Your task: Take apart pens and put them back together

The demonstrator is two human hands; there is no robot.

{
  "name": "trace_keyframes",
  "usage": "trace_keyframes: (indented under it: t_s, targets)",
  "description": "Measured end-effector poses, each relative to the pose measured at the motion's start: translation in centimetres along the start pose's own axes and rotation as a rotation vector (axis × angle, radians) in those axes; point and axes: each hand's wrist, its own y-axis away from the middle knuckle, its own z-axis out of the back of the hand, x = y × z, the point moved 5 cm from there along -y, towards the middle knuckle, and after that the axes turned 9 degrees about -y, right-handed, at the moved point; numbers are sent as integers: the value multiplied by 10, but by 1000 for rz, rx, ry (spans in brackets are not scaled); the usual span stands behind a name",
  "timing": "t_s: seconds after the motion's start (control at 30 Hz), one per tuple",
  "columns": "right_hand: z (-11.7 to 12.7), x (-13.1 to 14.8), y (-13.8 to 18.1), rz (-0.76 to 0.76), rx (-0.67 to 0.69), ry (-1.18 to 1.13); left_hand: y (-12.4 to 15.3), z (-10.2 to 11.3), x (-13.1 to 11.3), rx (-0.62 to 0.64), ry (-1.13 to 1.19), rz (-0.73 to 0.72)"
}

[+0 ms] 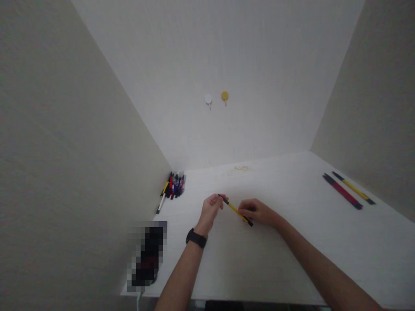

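Reaching over the white table, the left hand and the right hand hold a yellow and black pen between them on a slant: the left pinches its dark far end, and the right pinches its yellow middle. If either hand pulls too hard or lets go too soon, the thin pen could slip, drop and roll away.

- Desk: matt, smooth-looking
- Yellow-and-black pen: smooth plastic, by its look
- Pens near the desk's right edge: smooth-looking plastic
- Back wall: matt, faintly streaked
- Black wristband: matt
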Motion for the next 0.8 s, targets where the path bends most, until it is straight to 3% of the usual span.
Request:
trace_keyframes:
  t_s: [0.23,0.53,0.8]
  targets:
    - [-2,0,0,-49,38,-60,3,-5,-6,95,-47,-42]
    - [8,-5,1,-39,-106,-81,2,-2,-8,9,-61,-23]
    - [18,-2,2,-62,-244,-232,1,-2,-1,12,-45,-17]
